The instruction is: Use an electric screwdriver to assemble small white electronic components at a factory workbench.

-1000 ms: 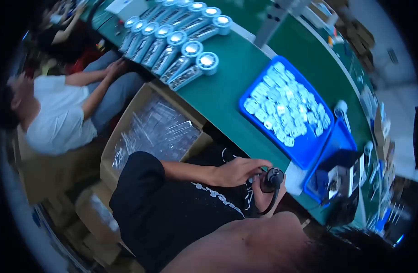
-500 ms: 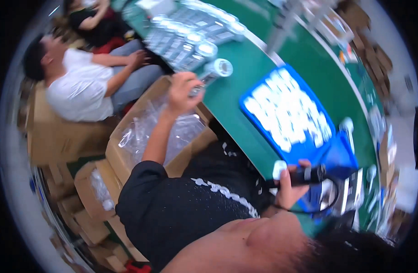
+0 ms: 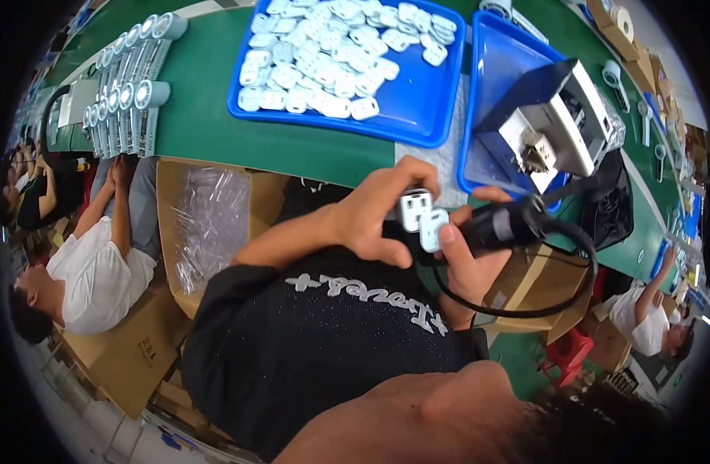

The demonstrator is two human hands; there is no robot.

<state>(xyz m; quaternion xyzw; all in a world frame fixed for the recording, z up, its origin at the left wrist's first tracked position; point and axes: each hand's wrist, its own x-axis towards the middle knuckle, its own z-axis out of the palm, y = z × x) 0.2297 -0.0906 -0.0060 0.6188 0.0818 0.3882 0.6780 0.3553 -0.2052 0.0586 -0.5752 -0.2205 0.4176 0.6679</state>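
Observation:
In front of my chest, my right hand (image 3: 475, 259) is closed round a black cylindrical tool (image 3: 494, 226) with a thick black cord; its working end is hidden. The right thumb also presses on a small pale plastic plate (image 3: 431, 230). A second white plate (image 3: 414, 207) with dark square openings overlaps it, beside my left index finger. My left hand (image 3: 378, 213) curves about these plates, thumb and index finger wide apart; whether it touches them I cannot tell. Beyond the hands, a blue tray (image 3: 428, 122) holds many similar white plates.
Pale round-headed devices (image 3: 150, 97) stand in rows at left on the green table (image 3: 196, 85). A second blue tray (image 3: 479, 116) holds a black-and-white fixture (image 3: 556, 127). Beside me is a cardboard box (image 3: 165, 220) of clear plastic. A person in white (image 3: 104, 267) sits at left.
My left hand has let go of a round-headed device by the rows and come over to the plates near my right hand. My right hand still grips the black tool. The view has turned.

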